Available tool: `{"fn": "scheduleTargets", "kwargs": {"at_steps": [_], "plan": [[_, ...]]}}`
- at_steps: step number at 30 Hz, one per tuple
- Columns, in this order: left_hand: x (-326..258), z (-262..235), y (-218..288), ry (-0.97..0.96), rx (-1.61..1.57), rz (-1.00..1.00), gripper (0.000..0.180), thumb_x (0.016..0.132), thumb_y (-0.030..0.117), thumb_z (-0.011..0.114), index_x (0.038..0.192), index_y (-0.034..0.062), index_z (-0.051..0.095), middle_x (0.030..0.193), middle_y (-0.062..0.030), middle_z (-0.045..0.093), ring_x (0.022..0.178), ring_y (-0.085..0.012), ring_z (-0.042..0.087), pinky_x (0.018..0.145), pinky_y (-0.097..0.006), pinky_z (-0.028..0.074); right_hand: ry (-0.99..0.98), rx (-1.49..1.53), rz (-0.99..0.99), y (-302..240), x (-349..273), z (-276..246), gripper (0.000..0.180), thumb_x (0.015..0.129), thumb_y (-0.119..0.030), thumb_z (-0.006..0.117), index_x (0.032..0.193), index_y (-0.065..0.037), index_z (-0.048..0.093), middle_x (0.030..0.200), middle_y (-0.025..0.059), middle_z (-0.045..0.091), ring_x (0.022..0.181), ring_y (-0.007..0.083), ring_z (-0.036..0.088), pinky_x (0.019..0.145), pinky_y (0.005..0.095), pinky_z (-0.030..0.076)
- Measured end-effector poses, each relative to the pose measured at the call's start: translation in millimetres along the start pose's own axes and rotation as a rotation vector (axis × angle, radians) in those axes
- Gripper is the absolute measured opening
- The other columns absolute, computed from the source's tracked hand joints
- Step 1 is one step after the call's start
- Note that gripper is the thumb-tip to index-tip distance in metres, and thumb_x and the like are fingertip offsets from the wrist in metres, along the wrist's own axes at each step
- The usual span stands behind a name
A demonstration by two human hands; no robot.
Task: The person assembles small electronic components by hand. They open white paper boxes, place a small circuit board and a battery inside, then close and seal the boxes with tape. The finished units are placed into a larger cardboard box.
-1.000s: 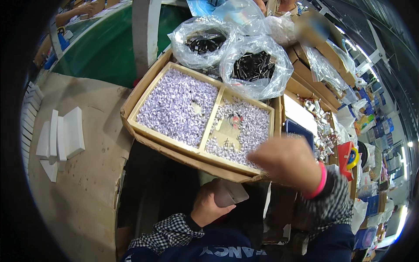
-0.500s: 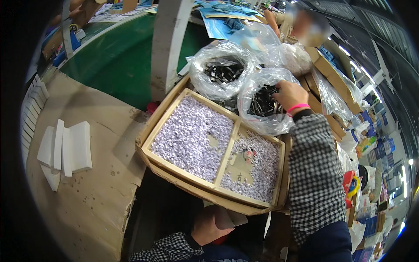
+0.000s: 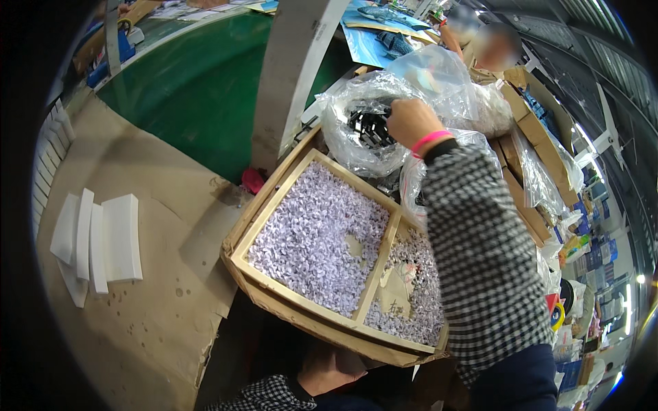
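My right hand [image 3: 410,120] reaches up into a clear plastic bag [image 3: 353,152] of small black parts [image 3: 369,127], fingers curled among them; a pink band sits at the wrist of the checked sleeve. Whether it grips any parts is hidden. Below lies a shallow wooden tray [image 3: 236,250] with two compartments, both filled with tiny pale purple pieces [image 3: 315,240]. The right compartment shows bare cardboard patches [image 3: 396,294]. My left hand [image 3: 330,368] rests low under the tray's near edge, its fingers hidden.
White foam blocks [image 3: 103,240] lie on the brown cardboard-covered surface [image 3: 137,335] at left. A green surface [image 3: 199,89] and a grey upright post [image 3: 295,68] stand behind the tray. More plastic bags [image 3: 445,75] and cardboard boxes [image 3: 531,205] crowd the right. Another person [image 3: 493,48] is at the far top.
My right hand has risen from over the tray's right compartment to the right-hand bag, then across into the left-hand bag of black parts. The view has tilted; my left hand stays low.
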State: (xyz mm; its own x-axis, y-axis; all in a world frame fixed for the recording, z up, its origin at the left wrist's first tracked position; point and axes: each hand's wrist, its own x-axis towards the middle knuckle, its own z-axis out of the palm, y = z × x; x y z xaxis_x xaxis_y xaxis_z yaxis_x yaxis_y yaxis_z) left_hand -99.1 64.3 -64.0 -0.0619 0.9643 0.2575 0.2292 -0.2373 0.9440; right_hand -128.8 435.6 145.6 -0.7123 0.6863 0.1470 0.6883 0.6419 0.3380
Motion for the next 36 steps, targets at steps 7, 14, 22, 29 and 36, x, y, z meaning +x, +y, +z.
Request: {"fn": "scheduleTargets", "kwargs": {"at_steps": [7, 14, 22, 29, 36], "plan": [[1.9, -5.2, -0.5, -0.028, -0.027, -0.001, 0.066, 0.060, 0.027, 0.085, 0.111, -0.0016, 0.053, 0.103, -0.0200, 0.058, 0.095, -0.0386, 0.056, 0.083, -0.043, 0.048, -0.141, -0.063, 0.318, -16.6, 19.8, 22.9, 0.028, 0.090, -0.017, 0.048, 0.104, -0.009, 0.071, 0.110, 0.0128, 0.067, 0.103, 0.0278, 0.065, 0.083, 0.0375, 0.053], [-1.4, 0.2, 3.2, -0.038, -0.061, 0.006, 0.069, 0.060, 0.026, 0.085, 0.114, -0.0023, 0.052, 0.106, -0.0207, 0.057, 0.099, -0.0391, 0.056, 0.085, -0.044, 0.047, -0.047, -0.014, 0.331, -2.7, 9.1, 18.8, 0.024, 0.089, -0.017, 0.052, 0.100, -0.010, 0.072, 0.105, 0.0132, 0.069, 0.098, 0.0271, 0.067, 0.081, 0.0356, 0.054], [-16.7, 6.0, 21.9, -0.011, -0.127, 0.000, 0.068, 0.061, 0.025, 0.086, 0.114, -0.0019, 0.053, 0.104, -0.0214, 0.060, 0.098, -0.0399, 0.058, 0.086, -0.043, 0.048, 0.367, 0.238, -0.006, 9.7, -76.7, -54.4, 0.022, 0.086, -0.027, 0.062, 0.104, -0.016, 0.060, 0.082, 0.0170, 0.066, 0.078, 0.0374, 0.065, 0.067, 0.0453, 0.051], [-45.9, 18.4, 38.9, -0.009, 0.091, -0.052, 0.082, 0.061, 0.030, 0.086, 0.125, 0.0006, 0.044, 0.116, -0.0193, 0.053, 0.106, -0.0361, 0.053, 0.092, -0.042, 0.045, -0.004, 0.602, -0.226, -23.3, -273.9, -119.0, 0.019, 0.082, -0.020, 0.070, 0.095, -0.007, 0.065, 0.077, 0.0112, 0.067, 0.068, 0.0254, 0.067, 0.060, 0.0316, 0.050], [-57.3, 37.0, 64.0, -0.003, 0.153, 0.065, 0.091, 0.060, 0.027, 0.087, 0.132, 0.0052, 0.035, 0.120, -0.0159, 0.049, 0.110, -0.0330, 0.048, 0.095, -0.042, 0.041, -0.127, 0.584, -0.137, -67.5, -400.5, -97.9, 0.014, 0.077, -0.025, 0.067, 0.081, -0.012, 0.064, 0.074, 0.0042, 0.058, 0.072, 0.0232, 0.062, 0.057, 0.0355, 0.050]]}}
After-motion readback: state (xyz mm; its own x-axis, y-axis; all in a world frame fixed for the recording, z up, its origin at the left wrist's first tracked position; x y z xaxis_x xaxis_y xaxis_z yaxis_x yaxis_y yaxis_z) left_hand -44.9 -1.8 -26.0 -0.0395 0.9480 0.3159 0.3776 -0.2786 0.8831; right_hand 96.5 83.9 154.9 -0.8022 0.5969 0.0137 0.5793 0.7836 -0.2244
